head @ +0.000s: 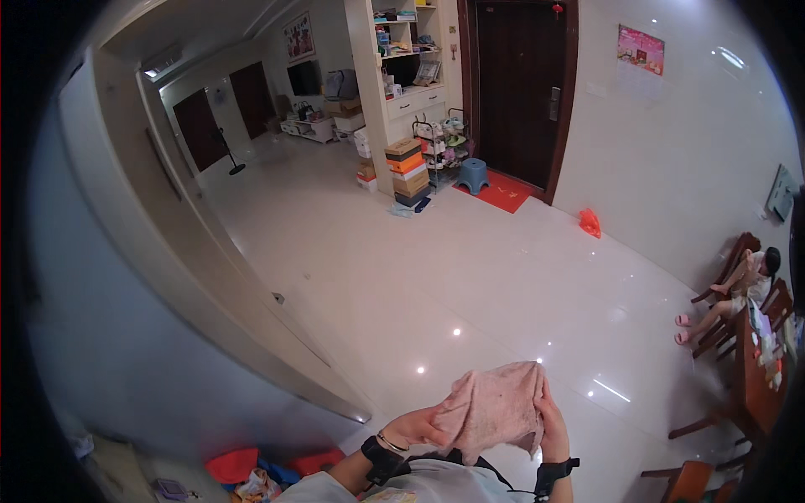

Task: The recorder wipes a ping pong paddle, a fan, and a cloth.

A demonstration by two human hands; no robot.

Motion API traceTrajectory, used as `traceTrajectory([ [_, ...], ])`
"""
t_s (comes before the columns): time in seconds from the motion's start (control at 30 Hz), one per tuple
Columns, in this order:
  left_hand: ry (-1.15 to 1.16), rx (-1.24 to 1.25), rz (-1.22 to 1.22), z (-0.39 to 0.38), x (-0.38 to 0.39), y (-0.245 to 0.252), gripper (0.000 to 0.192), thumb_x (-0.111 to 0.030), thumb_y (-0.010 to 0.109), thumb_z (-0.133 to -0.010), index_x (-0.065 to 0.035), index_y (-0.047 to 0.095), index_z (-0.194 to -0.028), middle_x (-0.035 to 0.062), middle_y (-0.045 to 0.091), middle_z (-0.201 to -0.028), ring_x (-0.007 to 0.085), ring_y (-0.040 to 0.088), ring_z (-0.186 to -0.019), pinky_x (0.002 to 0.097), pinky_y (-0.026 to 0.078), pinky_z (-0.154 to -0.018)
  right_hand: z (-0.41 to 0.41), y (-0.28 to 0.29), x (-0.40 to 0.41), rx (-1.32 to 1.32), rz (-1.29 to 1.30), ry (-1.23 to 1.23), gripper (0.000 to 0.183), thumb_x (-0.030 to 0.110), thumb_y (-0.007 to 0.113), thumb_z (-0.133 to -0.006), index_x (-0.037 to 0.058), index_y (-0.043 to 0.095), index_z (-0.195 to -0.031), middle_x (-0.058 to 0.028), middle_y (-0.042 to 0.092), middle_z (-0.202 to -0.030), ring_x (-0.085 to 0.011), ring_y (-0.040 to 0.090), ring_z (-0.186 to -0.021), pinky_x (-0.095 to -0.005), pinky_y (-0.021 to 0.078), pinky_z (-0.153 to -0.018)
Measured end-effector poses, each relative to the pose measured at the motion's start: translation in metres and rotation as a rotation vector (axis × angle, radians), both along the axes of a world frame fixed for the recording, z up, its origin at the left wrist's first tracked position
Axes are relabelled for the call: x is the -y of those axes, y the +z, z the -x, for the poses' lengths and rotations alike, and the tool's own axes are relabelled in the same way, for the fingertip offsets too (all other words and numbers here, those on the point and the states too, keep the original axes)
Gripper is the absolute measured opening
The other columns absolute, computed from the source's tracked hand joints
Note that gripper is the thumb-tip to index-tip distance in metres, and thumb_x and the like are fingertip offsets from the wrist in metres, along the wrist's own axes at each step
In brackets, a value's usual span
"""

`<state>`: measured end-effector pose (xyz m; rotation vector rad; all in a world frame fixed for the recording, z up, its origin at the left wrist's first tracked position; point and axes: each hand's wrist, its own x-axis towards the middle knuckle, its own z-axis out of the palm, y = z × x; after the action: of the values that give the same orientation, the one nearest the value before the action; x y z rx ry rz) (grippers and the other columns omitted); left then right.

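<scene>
A pink towel-like cloth (500, 409) is spread between my two hands, in front of my body and above the tiled floor (402, 283). My left hand (418, 429) grips its left edge, the fingers partly covered by the fabric. On the opposite side my right hand (549, 418) holds the other edge, with some fingers hidden behind it. The cloth's lower edge hangs loose and uneven. Both wrists wear black straps, and a bangle circles the left one.
A wall edge (270, 371) runs along the left. Red plastic containers (233, 465) sit at lower left. Stacked shoe boxes (407, 170), a shoe rack (440, 148) and a blue stool (473, 176) stand near the dark door (519, 94). At right, a person (745, 286) sits by a wooden table (758, 390).
</scene>
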<state>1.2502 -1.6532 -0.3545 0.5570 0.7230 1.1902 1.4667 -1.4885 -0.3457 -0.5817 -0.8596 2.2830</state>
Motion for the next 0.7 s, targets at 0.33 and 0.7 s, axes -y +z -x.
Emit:
traceTrajectory([
  [0.33,0.155,-0.267,-0.091,0.11,-0.176,0.03,0.083,0.003,0.058,-0.078,-0.0079,0.008,-0.143,0.0059,0.025,-0.141,0.0142,0.028,-0.128,0.0286,0.026,-0.104,0.115,-0.008,-0.198,-0.067,0.158,0.189,0.072,-0.003,0.057,-0.077,0.0064,0.021,-0.139,-0.0112,0.042,-0.13,-0.0246,0.046,-0.116,-0.0365,0.0407,-0.096],
  [0.7,0.403,-0.031,0.33,0.302,-0.372,-0.071,0.044,-0.004,0.053,-0.082,0.0041,0.04,-0.123,0.0133,0.055,-0.108,0.0155,0.058,-0.091,0.0249,0.049,-0.079,0.283,-0.021,-0.408,0.146,-0.234,0.286,0.078,-0.006,0.047,-0.083,0.0138,0.002,-0.143,-0.0109,0.041,-0.131,-0.0204,0.045,-0.116,-0.0313,0.0389,-0.094],
])
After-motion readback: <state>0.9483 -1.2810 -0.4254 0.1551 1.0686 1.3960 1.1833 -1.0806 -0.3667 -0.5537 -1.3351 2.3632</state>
